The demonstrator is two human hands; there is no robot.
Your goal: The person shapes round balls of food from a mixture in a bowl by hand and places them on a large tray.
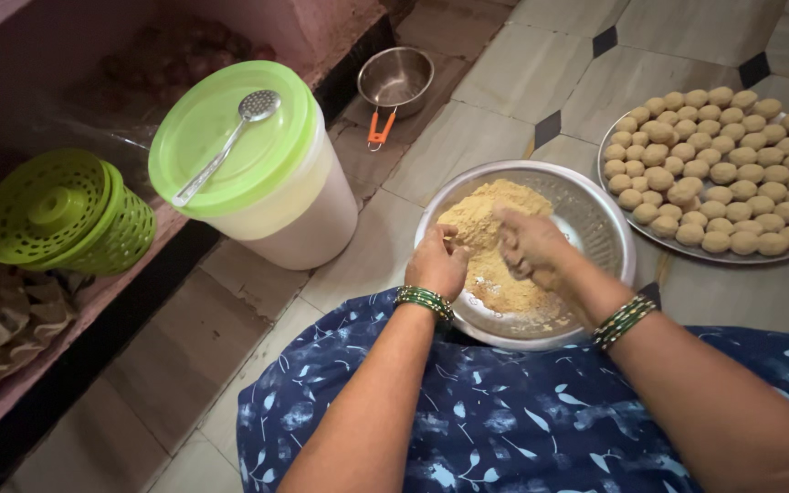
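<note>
On the tiled floor [468, 137], just past the person's blue-patterned lap, a wide steel bowl [595, 219] holds a mound of crumbly yellow-tan mixture [490, 256] heaped toward its left half. Both hands are down in it. To do this well, I judge, the mixture wants gathering from the loose edges toward the middle and pressing firmly enough that the crumbs bind — light squeezes would likely let it fall apart — while the wrists stay low over the bowl so little spills past the rim.

The left hand [436, 260] is curled, fingers drawn together over the near-left edge of the mound, apparently pinching or cupping some mixture; how much sits inside it is hidden. The right hand [530, 245] lies across the top of the heap, dusted with the mixture, fingers bent and loosely bunched rather than spread — whether it encloses a lump cannot be told. Green bangles [625, 319] ring both wrists.

To the right, a round steel tray [678, 246] carries many finished balls [723, 164] in close rows. To the left stands a white tub with a green lid [230, 137], a slotted spoon [226, 151] resting on it, beside a green basket [66, 215]; a small steel pan [396, 80] sits farther back.
</note>
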